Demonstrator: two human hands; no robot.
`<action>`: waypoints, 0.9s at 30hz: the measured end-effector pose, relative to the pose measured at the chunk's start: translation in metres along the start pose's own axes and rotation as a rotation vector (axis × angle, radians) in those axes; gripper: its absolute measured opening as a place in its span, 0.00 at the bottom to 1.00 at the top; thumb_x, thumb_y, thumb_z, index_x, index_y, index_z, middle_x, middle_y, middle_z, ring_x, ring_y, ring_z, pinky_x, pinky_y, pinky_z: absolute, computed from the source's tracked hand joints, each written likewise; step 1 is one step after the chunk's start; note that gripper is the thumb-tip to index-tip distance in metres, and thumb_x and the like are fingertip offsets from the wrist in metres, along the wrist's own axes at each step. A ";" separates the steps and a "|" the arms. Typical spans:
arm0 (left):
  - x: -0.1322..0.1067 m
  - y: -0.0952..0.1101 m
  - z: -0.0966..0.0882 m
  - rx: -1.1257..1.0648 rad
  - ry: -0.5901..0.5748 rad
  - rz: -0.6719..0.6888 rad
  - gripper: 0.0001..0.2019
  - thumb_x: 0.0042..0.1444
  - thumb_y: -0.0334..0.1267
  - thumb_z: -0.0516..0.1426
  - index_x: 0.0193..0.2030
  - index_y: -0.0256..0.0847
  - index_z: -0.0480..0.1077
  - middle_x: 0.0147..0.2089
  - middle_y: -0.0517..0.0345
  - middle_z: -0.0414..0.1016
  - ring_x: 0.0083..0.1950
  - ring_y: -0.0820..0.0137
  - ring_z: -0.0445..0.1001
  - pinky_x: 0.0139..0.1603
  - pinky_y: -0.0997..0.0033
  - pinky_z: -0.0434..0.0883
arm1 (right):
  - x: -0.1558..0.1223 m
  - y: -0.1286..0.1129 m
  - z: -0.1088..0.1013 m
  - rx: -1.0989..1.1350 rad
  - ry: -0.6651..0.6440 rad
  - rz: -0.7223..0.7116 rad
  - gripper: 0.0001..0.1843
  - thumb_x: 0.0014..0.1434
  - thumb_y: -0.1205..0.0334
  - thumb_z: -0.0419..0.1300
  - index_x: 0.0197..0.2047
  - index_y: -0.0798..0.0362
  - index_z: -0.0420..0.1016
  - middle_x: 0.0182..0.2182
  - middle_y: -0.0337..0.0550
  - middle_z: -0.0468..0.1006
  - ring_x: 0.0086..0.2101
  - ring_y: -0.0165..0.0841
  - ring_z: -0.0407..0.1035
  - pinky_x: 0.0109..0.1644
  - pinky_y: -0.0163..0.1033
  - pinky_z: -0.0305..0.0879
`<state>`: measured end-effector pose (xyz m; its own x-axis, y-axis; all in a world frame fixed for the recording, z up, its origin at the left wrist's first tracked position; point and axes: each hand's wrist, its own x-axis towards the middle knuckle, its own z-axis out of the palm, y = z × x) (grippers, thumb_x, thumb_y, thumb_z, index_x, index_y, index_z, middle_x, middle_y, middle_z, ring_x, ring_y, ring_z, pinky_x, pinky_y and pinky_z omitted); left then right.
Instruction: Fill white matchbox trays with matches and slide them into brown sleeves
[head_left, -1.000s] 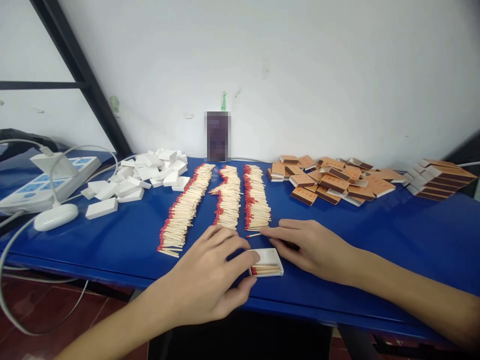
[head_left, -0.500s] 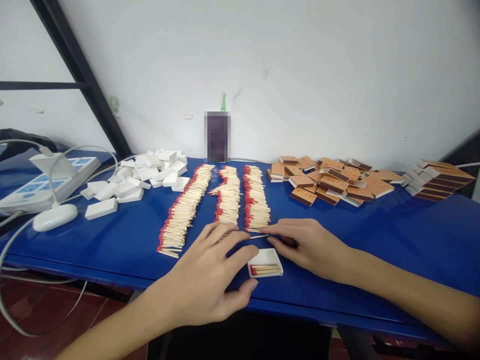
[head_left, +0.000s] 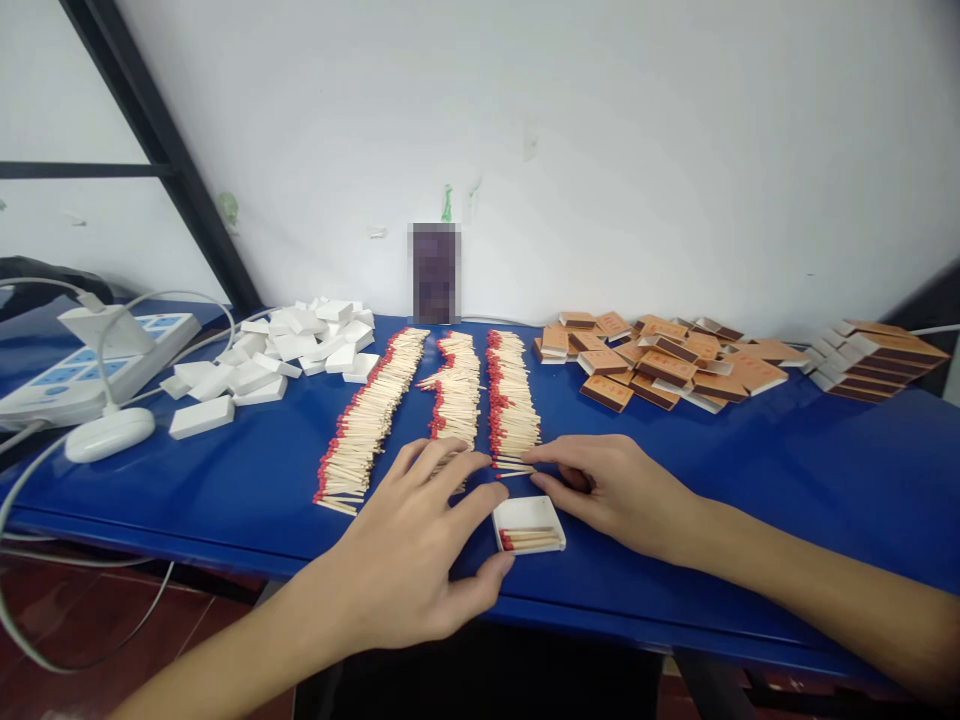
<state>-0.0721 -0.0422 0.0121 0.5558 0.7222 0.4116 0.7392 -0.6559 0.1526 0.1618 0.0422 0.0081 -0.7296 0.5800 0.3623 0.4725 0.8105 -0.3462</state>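
Below the near end of the right match row (head_left: 516, 400), a small white matchbox tray (head_left: 534, 508) lies with its open side up, several red-headed matches (head_left: 531, 540) along its near side. My left hand (head_left: 435, 540) is open, thumb and fingers spread around the tray's left side; its fingers partly cover the near end of the middle match row (head_left: 456, 385). At the right row's near end is my right hand (head_left: 607, 490), its index finger and thumb slightly apart beside the plain ends of the nearest matches. A single match (head_left: 514, 474) lies closest to them.
Another match row (head_left: 371, 420) runs along the left. White trays (head_left: 277, 350) are heaped at the back left, near a power strip (head_left: 97, 370) and cables. Orange matchbox sleeves (head_left: 667, 360) are piled at the back right, beside stacked matchboxes (head_left: 877, 360). A blurred dark object (head_left: 435, 275) stands against the wall.
My right hand's fingertips have shifted very slightly, and the nearest matches sit a little differently. My left hand has moved slightly left and stays spread around the tray.
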 end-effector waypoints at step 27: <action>-0.001 0.000 0.000 0.062 -0.040 -0.059 0.22 0.62 0.48 0.57 0.58 0.39 0.73 0.63 0.42 0.68 0.65 0.47 0.62 0.64 0.39 0.61 | -0.002 0.000 0.002 -0.002 -0.024 0.039 0.11 0.66 0.63 0.57 0.40 0.54 0.81 0.19 0.35 0.71 0.19 0.26 0.60 0.24 0.32 0.56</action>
<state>-0.0723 -0.0429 0.0114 0.5241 0.7684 0.3671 0.7929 -0.5977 0.1191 0.1623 0.0414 0.0055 -0.7223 0.6090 0.3276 0.5019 0.7876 -0.3575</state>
